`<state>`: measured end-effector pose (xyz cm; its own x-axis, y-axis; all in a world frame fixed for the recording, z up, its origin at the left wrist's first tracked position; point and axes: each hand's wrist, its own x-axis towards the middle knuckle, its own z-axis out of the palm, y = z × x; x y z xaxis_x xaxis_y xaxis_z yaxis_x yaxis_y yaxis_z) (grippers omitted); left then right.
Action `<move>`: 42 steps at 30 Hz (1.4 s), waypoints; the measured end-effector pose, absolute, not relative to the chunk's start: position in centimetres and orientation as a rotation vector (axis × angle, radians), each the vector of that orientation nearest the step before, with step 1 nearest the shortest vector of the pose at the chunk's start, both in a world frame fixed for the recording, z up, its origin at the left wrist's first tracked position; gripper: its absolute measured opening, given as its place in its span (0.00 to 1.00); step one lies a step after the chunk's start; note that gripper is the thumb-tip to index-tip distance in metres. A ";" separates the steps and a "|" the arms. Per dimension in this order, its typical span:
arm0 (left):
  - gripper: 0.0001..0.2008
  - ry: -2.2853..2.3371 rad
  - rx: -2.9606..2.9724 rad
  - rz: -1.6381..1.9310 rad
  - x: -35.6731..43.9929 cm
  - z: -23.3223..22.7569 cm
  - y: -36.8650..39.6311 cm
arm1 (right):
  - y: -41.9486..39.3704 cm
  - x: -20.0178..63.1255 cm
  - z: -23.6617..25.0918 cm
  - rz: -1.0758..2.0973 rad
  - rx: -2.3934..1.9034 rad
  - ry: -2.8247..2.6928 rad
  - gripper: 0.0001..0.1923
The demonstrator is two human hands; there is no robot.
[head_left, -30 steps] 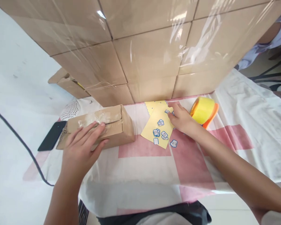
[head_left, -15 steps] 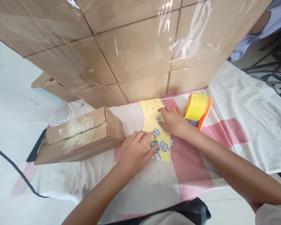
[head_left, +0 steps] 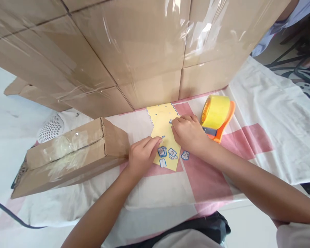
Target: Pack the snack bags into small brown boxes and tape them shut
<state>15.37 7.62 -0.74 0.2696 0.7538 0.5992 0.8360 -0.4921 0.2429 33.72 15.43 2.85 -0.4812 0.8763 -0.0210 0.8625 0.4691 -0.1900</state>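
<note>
Here, sticker sheet (head_left: 163, 128): lay flat on the pink-and-white cloth (head_left: 248, 137), just in front of the stacked wrapped cartons (head_left: 134, 51), between the taped cardboard box (head_left: 67, 155) and the yellow tape dispenser (head_left: 217, 115).
Left hand (head_left: 141, 155): fingertips pressed together on the sheet's left edge, pinning it.
Right hand (head_left: 187, 132): fingertips pinching at 1 small sticker (head_left: 171, 121) near the sheet's middle.
Handling: likely thin, light and floppy; best held down flat at an edge while a sticker corner is peeled.
Axis: long axis ran away from the person, toward the cartons, tilted slightly.
</note>
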 end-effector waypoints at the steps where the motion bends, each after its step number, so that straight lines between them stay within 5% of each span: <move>1: 0.06 -1.498 -2.373 -1.121 15.2 -0.7 7.6 | 15.5 33.7 2.7 0.269 -1.512 -2.586 0.18; 8: 0.10 -1.390 -2.353 -1.261 14.6 -0.1 7.6 | 15.1 33.4 2.6 1.224 -0.931 -2.070 0.16; 14: 0.11 -1.404 -2.277 -1.390 14.8 0.4 7.3 | 14.6 33.1 2.7 1.621 -0.804 -1.803 0.04; 25: 0.13 -2.130 -2.082 -1.749 15.7 -1.0 6.5 | 14.4 33.1 2.4 1.554 -0.832 -1.984 0.07; 32: 0.05 -1.825 -2.273 -1.499 15.4 -0.1 7.1 | 14.4 32.9 1.8 1.558 -0.705 -1.947 0.05; 42: 0.06 -1.960 -2.456 -1.752 15.1 0.0 7.1 | 14.6 33.1 1.6 1.597 -0.583 -1.968 0.02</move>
<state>15.13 7.09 0.01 -0.0135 0.9202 0.3913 0.4913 -0.3347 0.8041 33.10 14.57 1.64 -0.7638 0.6315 0.1337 -0.0011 0.2058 -0.9786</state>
